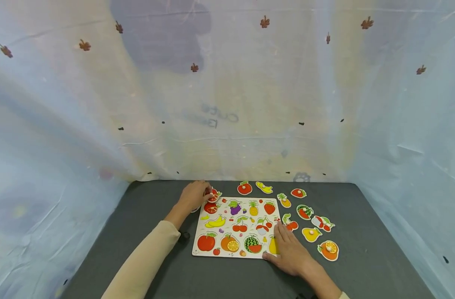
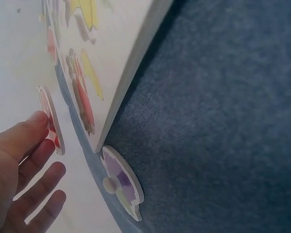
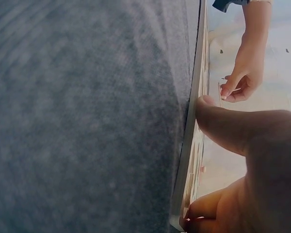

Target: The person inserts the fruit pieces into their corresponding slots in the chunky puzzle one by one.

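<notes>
My left hand (image 1: 195,196) pinches a pomegranate puzzle piece (image 1: 214,195) between thumb and fingers, just above the far left corner of the fruit puzzle board (image 1: 227,223). The left wrist view shows this piece (image 2: 51,119) on edge, off the board, with the other fingers spread loosely. Below it on the cloth, partly hidden from the head by the left hand, lies a grape piece (image 2: 121,182) with a round knob. My right hand (image 1: 291,251) rests on the board's near right corner, fingers extended over its right edge and the thumb (image 3: 218,121) on its near edge.
Several knobbed pieces lie behind and right of the board, among them a red apple (image 1: 244,188), bananas (image 1: 264,187), a watermelon (image 1: 304,212), a pear (image 1: 311,234) and an orange (image 1: 328,250). The dark cloth-covered table (image 1: 373,265) ends at a pale printed curtain (image 1: 234,124).
</notes>
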{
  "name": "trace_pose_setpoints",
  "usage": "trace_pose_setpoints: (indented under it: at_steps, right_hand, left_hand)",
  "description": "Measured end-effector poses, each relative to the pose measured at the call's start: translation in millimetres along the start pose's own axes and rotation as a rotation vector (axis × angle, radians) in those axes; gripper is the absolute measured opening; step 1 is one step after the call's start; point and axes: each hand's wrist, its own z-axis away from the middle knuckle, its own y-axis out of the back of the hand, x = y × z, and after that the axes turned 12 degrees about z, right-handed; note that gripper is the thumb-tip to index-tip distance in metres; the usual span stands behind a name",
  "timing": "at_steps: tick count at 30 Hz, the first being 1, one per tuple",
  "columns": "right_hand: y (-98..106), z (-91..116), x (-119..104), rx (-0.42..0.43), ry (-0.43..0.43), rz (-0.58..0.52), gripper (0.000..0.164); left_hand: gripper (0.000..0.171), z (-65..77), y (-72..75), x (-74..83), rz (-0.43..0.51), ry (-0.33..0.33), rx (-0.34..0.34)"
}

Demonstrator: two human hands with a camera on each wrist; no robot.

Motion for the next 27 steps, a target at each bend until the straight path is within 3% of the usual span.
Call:
trace_pose_setpoints:
  at_steps: [12, 27]
  right_hand:
    - [-3, -2, 2, 0.008, 0.003, 0.015, 0.109]
    - [-3, -1, 2, 0.015, 0.010, -0.002, 0.109]
  left_hand:
    - [0.021, 18.0, -1.5, 2.1, -0.015, -0.044, -0.031]
    - [0.020, 26.8, -4.7, 4.5, -0.060, -0.070, -0.057]
